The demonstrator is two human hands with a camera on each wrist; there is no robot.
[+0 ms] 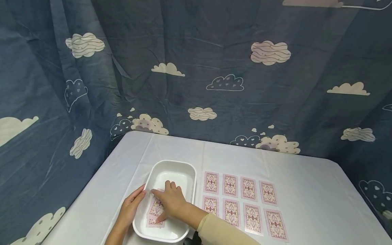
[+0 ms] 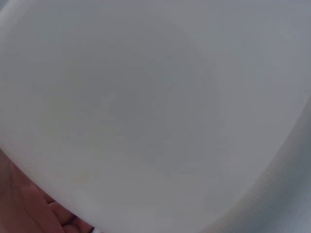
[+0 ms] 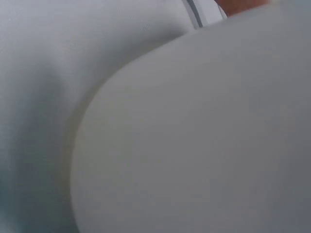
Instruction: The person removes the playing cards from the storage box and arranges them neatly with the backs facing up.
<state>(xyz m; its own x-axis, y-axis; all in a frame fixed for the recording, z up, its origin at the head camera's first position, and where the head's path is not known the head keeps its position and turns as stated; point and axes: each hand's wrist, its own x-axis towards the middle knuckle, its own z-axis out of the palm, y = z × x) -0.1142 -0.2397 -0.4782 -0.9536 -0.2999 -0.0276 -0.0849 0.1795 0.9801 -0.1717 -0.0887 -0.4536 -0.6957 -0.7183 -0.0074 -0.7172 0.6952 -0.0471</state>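
A white tray (image 1: 179, 167) with rounded corners stands on the table. At its left side, my left hand (image 1: 130, 206) holds the rim, thumb on top; the left wrist view shows curled fingers (image 2: 36, 208) by the tray wall (image 2: 146, 107). Inside the tray lie pink-bordered playing cards, pattern side up. My right hand (image 1: 175, 203) spans one playing card (image 1: 156, 207), index finger near its upper end and thumb low down, covering its right part. Another card (image 1: 154, 224) shows below it. The tray's smooth wall (image 3: 184, 136) fills most of the right wrist view.
To the right of the tray, matching playing cards (image 1: 248, 189) lie face down in two rows on the white tablecloth (image 1: 321, 204). A dark object (image 1: 193, 239) sits by the tray's near right corner. Behind the table hangs a dark cloud-print curtain (image 1: 190, 41).
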